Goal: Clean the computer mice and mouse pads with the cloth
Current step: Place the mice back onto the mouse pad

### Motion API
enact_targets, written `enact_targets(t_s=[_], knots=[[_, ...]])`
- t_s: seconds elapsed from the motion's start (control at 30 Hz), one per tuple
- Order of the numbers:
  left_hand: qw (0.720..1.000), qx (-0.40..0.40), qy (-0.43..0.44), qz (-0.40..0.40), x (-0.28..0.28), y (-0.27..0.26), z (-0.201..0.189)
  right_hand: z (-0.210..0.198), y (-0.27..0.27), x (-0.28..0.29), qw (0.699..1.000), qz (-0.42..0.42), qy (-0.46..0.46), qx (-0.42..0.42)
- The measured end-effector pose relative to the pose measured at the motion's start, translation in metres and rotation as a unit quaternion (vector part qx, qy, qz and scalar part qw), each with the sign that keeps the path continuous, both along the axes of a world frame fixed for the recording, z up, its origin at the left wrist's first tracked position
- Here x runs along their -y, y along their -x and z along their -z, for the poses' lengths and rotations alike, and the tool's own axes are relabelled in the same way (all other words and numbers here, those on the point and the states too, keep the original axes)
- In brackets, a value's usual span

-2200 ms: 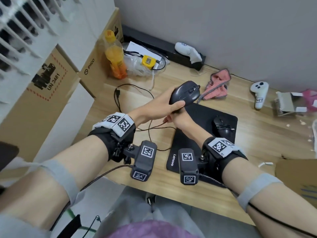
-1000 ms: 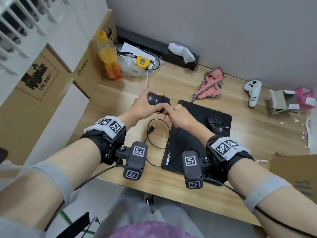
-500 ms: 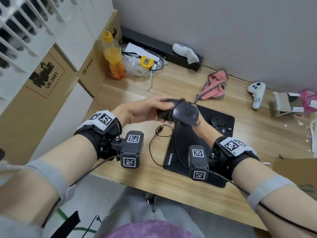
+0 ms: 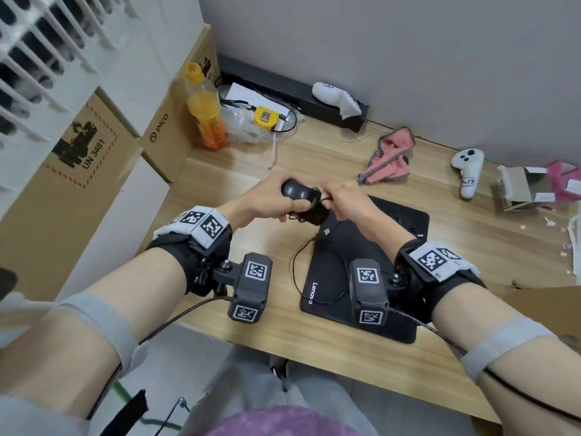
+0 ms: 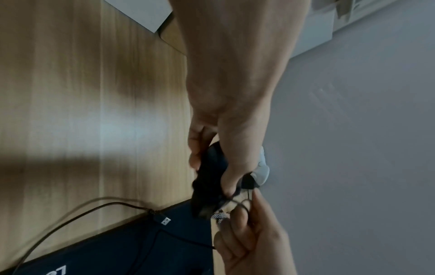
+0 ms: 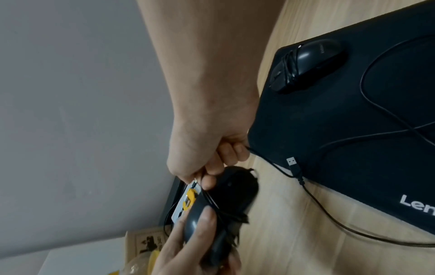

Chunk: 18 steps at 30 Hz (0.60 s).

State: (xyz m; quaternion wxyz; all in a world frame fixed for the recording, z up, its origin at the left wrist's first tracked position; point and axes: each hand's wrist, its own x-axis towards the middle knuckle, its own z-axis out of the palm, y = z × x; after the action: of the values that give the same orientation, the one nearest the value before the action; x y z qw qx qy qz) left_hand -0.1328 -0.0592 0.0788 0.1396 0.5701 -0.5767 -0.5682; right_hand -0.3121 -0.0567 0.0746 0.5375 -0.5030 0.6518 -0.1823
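My left hand grips a black wired mouse just above the desk, off the far left corner of the black Lenovo mouse pad. Loops of cable lie wound round the mouse's body. Close beside it, my right hand pinches the thin black cable. The loose end trails over the pad to a USB plug. A second black mouse, its own cable wrapped round it, rests on the pad's far right corner. The pink cloth lies crumpled beyond the pad, untouched.
An orange drink bottle, cardboard boxes and a yellow tape measure crowd the far left. Two white controllers and an open carton sit along the wall. Cardboard lies at the right edge.
The mouse, tipped up over the pad half a second ago, is back low by the pad's far left corner. More cable is wound on it and the loose loop is shorter.
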Motion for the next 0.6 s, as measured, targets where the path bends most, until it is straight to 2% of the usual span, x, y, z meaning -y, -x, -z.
enact_targets(t_s=[0.1, 0.23, 0.3, 0.37, 0.43, 0.5, 0.6], knots=[[0.992, -0.026, -0.066, 0.105, -0.002, 0.0, -0.013, 0.005, 0.005, 0.002, 0.998, 0.055, 0.003, 0.013], [0.964, -0.187, -0.133, 0.135, -0.006, 0.0, -0.017, 0.009, 0.014, -0.001, 0.99, 0.117, -0.002, 0.082], [0.95, -0.268, -0.122, 0.106, -0.007, 0.004, -0.017, 0.008, 0.018, -0.009, 0.982, 0.124, -0.029, 0.137], [0.942, -0.318, -0.109, 0.005, -0.004, 0.01, -0.015, 0.009, 0.012, -0.018, 0.987, 0.077, -0.041, 0.133], [0.949, -0.283, -0.064, -0.12, 0.004, 0.017, -0.01, 0.011, 0.003, -0.02, 0.993, 0.018, -0.05, 0.108], [0.968, -0.153, 0.02, -0.196, 0.009, 0.019, -0.002, 0.009, -0.003, -0.02, 0.996, -0.038, -0.032, 0.069], [0.987, 0.006, 0.082, -0.135, 0.008, 0.011, 0.013, -0.004, -0.003, -0.018, 0.994, -0.105, 0.025, 0.004]])
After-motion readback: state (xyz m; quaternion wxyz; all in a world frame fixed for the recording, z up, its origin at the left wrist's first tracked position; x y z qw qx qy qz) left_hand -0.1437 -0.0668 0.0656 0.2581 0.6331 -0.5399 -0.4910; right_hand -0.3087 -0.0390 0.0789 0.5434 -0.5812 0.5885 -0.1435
